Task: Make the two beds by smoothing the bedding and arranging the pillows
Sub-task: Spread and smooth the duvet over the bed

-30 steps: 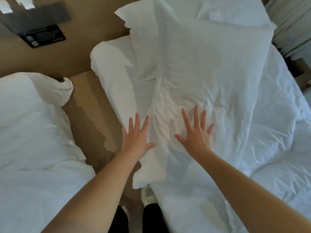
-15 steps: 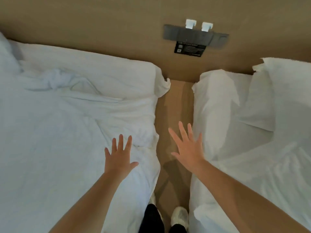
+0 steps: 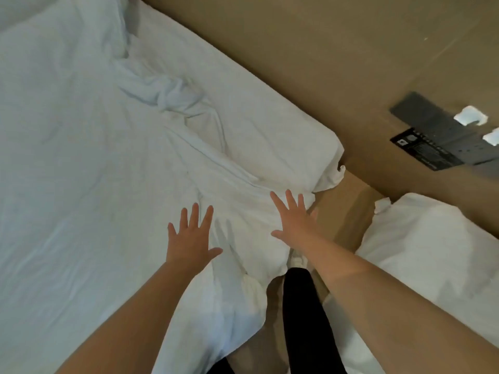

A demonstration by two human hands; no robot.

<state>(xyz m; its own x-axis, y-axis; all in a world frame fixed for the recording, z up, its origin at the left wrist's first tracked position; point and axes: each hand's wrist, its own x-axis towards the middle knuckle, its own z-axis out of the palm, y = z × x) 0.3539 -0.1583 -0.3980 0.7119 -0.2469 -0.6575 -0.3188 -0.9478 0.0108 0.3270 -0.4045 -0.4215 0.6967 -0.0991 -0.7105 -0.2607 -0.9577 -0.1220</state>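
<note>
Left hand [image 3: 190,238] and right hand [image 3: 294,225] (fingers spread) over rumpled bedding [image 3: 81,157].

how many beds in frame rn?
2. The left bed fills most of the frame, bedding rumpled. The right bed shows only a corner at lower right, across the floor gap.

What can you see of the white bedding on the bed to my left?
The white bedding looks like soft cotton and covers the left bed. It is creased, with a twisted bunch near the brown wall and a ridge running toward the bed's corner. Its near edge hangs beside the person's leg. The left hand and right hand are spread flat, fingers straight, over its rumpled corner; firm contact cannot be told.
</note>
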